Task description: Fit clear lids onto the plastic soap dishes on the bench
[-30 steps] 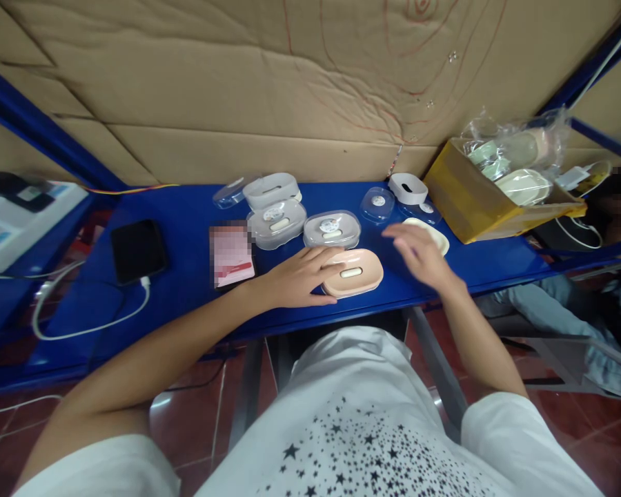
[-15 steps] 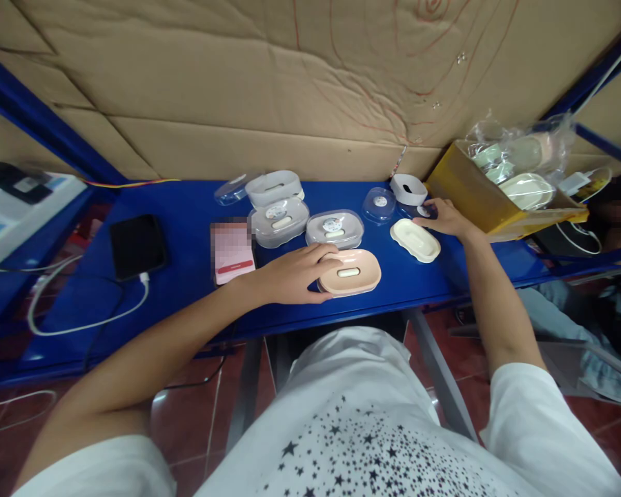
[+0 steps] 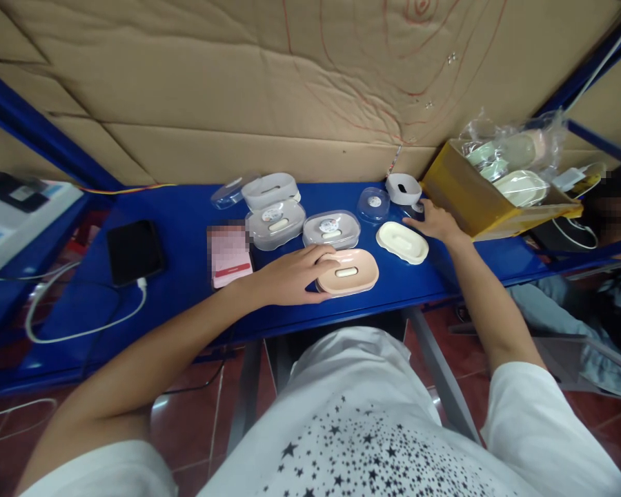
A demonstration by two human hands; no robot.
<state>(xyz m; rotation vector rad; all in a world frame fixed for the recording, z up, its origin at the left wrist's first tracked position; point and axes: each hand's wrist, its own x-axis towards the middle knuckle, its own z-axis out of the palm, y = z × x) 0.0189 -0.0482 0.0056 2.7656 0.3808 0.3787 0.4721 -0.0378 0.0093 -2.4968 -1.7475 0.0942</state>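
My left hand [image 3: 300, 273] is closed round the left end of an oval peach soap dish [image 3: 359, 266] with a slot in its top, close to the table's front edge. At the right, my right hand [image 3: 435, 221] has its thumb and fingers about the near edge of a small clear lid [image 3: 415, 208] bearing a label; the fingers partly hide it. A cream oval tray [image 3: 402, 241] lies just left of and below that hand. Behind the clear lid stands a small white slotted container [image 3: 403, 188]. Another clear round lid [image 3: 373, 205] rests to its left.
Two clear-lidded oval dishes [image 3: 332, 231] [image 3: 275, 224] sit behind my left hand, with a white oval container [image 3: 272, 191] and a clear lid [image 3: 230, 193] beyond. A phone [image 3: 230, 255] and a black device [image 3: 134, 252] lie left. A yellow-brown box [image 3: 497, 203] holds wrapped pieces.
The cream tray has shifted a little to the left, away from my right hand. My left hand stays on the peach soap dish. The view has turned slightly.
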